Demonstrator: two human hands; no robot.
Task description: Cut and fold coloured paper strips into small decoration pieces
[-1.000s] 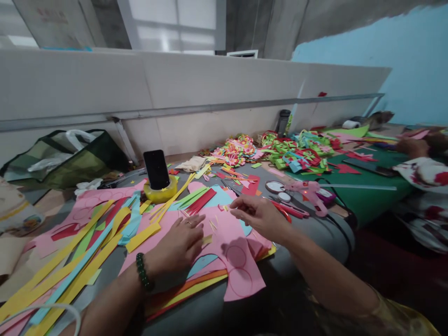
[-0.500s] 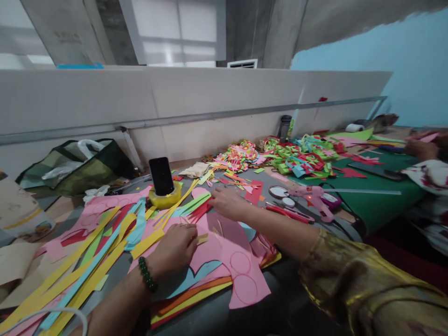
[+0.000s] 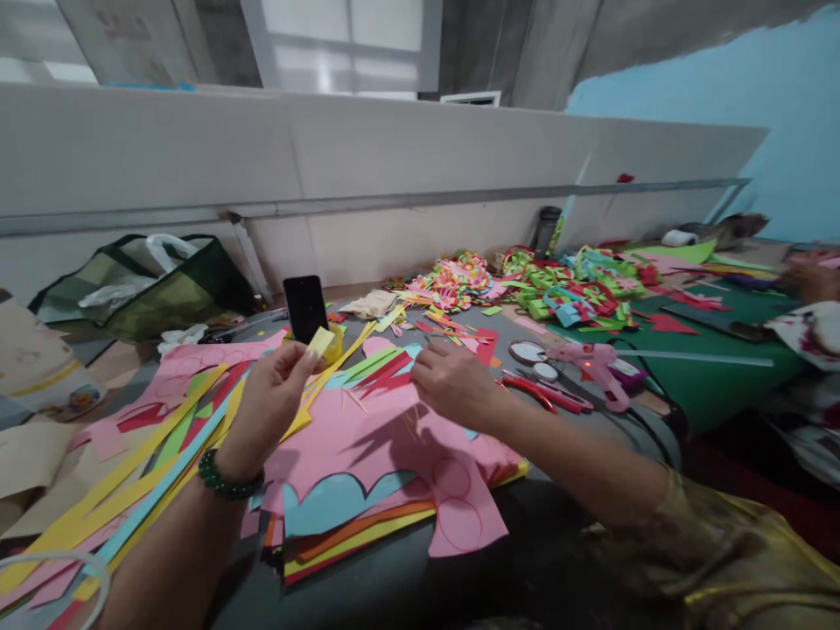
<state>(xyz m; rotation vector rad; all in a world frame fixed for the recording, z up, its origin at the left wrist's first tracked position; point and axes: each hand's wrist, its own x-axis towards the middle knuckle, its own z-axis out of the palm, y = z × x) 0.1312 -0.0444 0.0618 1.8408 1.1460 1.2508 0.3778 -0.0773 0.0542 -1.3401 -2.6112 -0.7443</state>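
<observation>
My left hand (image 3: 279, 394), with a green bead bracelet (image 3: 227, 475) on its wrist, pinches a small pale yellow piece (image 3: 321, 340) raised in front of the phone (image 3: 305, 308). My right hand (image 3: 452, 381) has its fingers drawn together just above the right end of the red strips (image 3: 388, 372); what lies between them, if anything, is hidden. Green strips (image 3: 371, 365) lie beside the red ones. Beneath both hands spreads a pink sheet (image 3: 341, 442) with a scalloped cut edge, stacked over blue, orange and yellow sheets.
Long yellow strips (image 3: 118, 472) cover the left side. A pink glue gun (image 3: 594, 363) and red-handled pliers (image 3: 531, 392) lie right. Colourful cut-outs (image 3: 452, 280) are heaped at the back, near a green bag (image 3: 144, 284). Another person's hand (image 3: 810, 276) is at far right.
My left hand has risen from the pink sheet and moved left, now holding up the small yellow piece. My right hand has shifted slightly right, off the red strips' ends. The view has tilted slightly.
</observation>
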